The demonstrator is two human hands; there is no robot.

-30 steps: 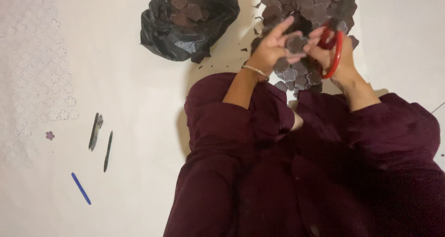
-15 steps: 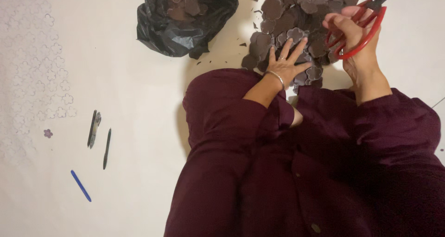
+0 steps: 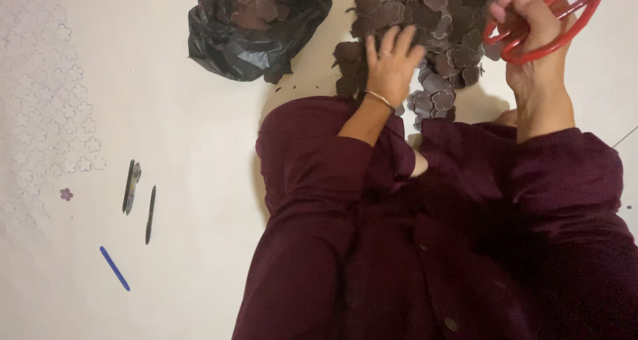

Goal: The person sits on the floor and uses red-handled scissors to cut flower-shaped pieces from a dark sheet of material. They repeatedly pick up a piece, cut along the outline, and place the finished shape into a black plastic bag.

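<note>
The left hand (image 3: 391, 64) reaches forward from a maroon sleeve, palm down, fingers (image 3: 392, 39) spread flat and open, a thin bangle at the wrist. The right hand (image 3: 531, 27) is raised higher, fingers curled closed, forearm angled upward.

Flower cutouts (image 3: 425, 21): your heap of dark purple-brown, flower-shaped flat pieces, overlapping loosely, spread on the pale surface at top centre; your left hand (image 3: 391, 64) lies flat on its near edge.
Scissors (image 3: 545, 24): red-handled, raised off the surface at top right, gripped through the loops by your right hand (image 3: 535, 37); blades mostly out of frame.
</note>
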